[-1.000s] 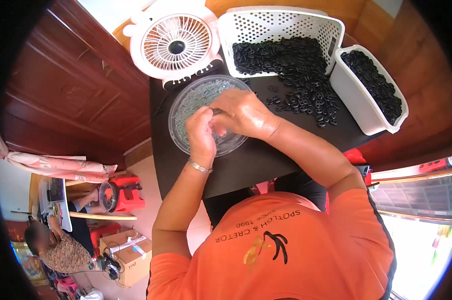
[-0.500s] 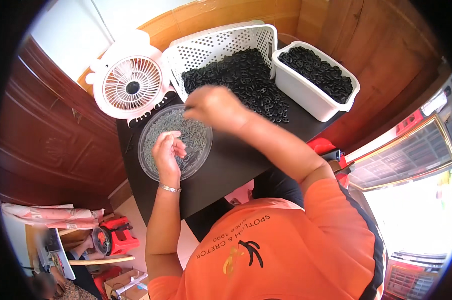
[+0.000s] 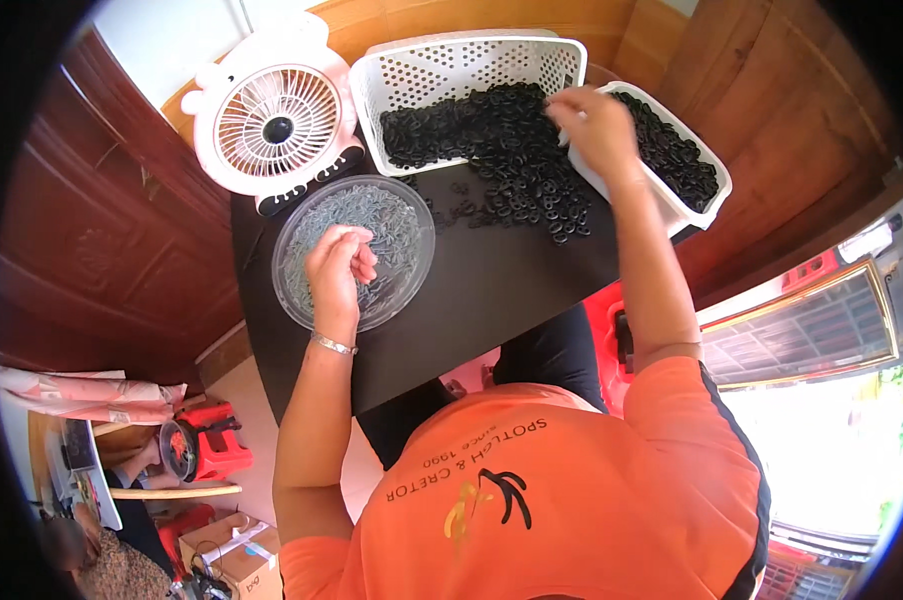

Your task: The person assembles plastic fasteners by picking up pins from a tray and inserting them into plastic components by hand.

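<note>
My left hand point(image 3: 340, 268) hovers over a round clear tub point(image 3: 419, 270) of small grey-green screw-like pieces point(image 3: 382, 215). Its fingers are curled in; whatever they hold, if anything, is hidden. My right hand point(image 3: 600, 130) is raised at the near left rim of a white bin point(image 3: 707, 205), its fingers smeared by motion. That bin holds many small black plastic pieces point(image 3: 672, 155). More black oval pieces with holes point(image 3: 532, 180) spill from a tipped white perforated basket point(image 3: 412, 80) onto the dark table point(image 3: 472, 285), just left of my right hand.
A pink animal-shaped fan point(image 3: 277, 130) stands at the table's back left, beside the basket. Wooden panels point(image 3: 792, 130) rise close behind the bin. On the floor at left are a red machine point(image 3: 217, 440) and a cardboard box point(image 3: 237, 555); another person's clothing shows at lower left.
My right hand has swung from above the round tub to the right, up to the white bin. My left hand stays curled over the tub. The whole view has shifted slightly.
</note>
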Demonstrator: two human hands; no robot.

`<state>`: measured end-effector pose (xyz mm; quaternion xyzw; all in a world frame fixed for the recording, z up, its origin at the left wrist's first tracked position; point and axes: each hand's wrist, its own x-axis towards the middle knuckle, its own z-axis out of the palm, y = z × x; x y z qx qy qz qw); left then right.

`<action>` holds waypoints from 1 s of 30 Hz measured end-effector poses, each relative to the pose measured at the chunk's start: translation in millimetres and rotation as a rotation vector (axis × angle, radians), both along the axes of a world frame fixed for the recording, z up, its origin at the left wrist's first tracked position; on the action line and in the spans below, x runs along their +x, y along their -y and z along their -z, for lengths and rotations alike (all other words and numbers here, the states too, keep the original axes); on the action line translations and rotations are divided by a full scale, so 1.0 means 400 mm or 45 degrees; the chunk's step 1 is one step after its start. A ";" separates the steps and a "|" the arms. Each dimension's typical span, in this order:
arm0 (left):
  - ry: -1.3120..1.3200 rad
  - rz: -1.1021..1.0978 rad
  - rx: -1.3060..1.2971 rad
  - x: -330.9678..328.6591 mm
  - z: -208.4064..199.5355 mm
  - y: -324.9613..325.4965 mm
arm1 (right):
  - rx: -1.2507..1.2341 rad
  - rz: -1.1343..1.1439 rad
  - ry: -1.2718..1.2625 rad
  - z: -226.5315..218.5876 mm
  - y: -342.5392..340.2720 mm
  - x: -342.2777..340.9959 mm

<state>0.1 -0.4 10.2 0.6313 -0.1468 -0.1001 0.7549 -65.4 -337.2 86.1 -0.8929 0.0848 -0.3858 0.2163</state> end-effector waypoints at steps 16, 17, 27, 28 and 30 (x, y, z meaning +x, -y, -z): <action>-0.007 -0.003 0.034 0.011 -0.003 -0.006 | -0.408 -0.280 -1.060 0.162 -0.189 0.210; -0.003 0.006 0.033 0.011 -0.003 -0.007 | -0.415 -0.287 -1.062 0.164 -0.189 0.209; -0.001 0.028 0.097 0.016 0.003 -0.018 | 0.280 -0.715 -0.681 0.145 -0.258 0.201; -0.027 0.051 0.085 0.019 0.008 -0.018 | 0.468 -0.819 -0.680 0.132 -0.290 0.201; -0.057 0.064 0.077 0.022 0.012 -0.021 | 0.606 -0.946 -0.641 0.125 -0.357 0.202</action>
